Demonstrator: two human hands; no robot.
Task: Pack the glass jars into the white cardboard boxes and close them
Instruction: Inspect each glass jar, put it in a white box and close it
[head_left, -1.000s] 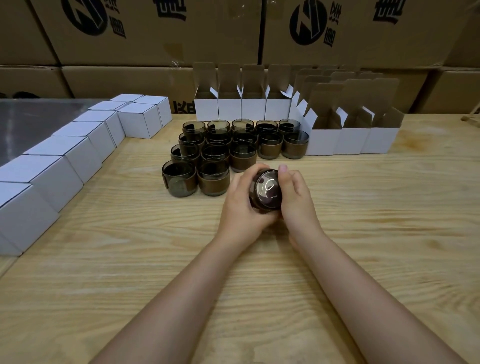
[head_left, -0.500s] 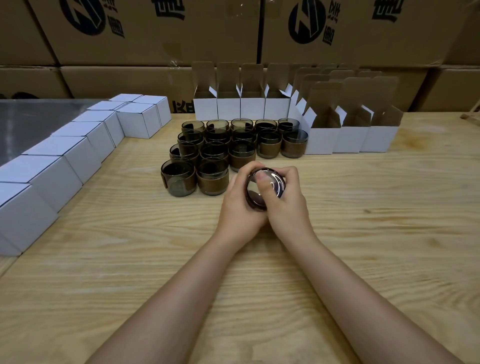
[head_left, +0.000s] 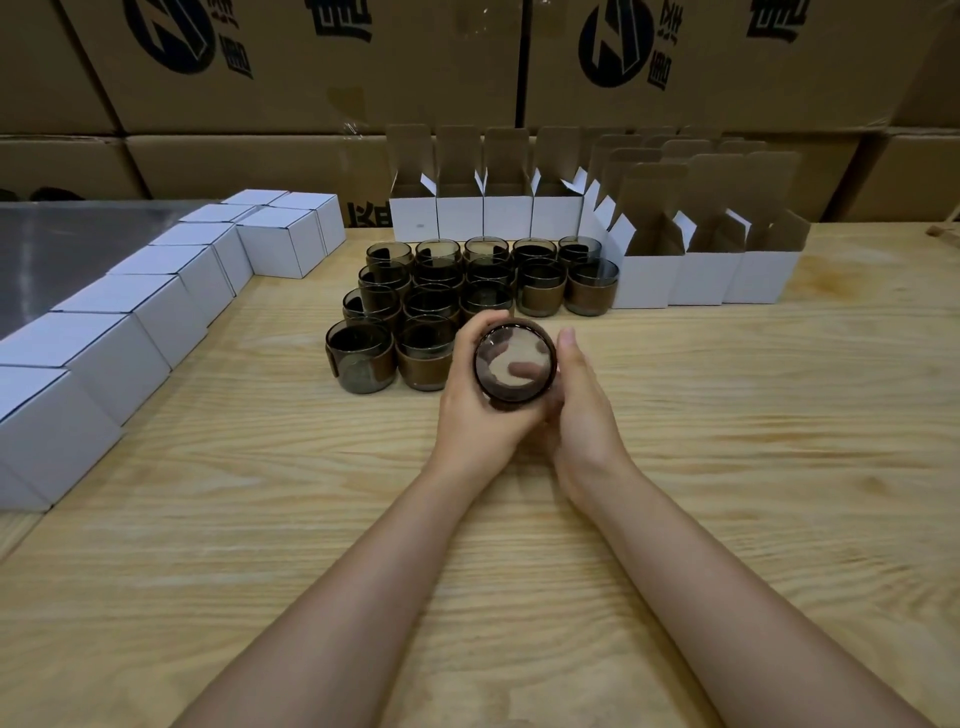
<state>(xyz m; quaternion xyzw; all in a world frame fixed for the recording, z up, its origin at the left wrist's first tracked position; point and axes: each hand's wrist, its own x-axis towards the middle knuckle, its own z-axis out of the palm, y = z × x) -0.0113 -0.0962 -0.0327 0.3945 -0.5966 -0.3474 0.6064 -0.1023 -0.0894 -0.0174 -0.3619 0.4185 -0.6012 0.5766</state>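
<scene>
Two hands hold one jar

Big brown cartons are stacked like a wall behind the wooden table. A grey metal top sits at the far left. Closed white boxes stand in a line down the left side of the table, each one touching the next. Open white boxes stand in rows at the back with their flaps up. Many other jars stand upright in a tight bunch just in front of the open boxes.

The jar is dark glass. It is just in front of the bunch, tipped over so one round end faces the camera. The left hand wraps its fingers round the left side. The right hand hugs the right side with its thumb pointing up, and one finger shows through the glass
</scene>
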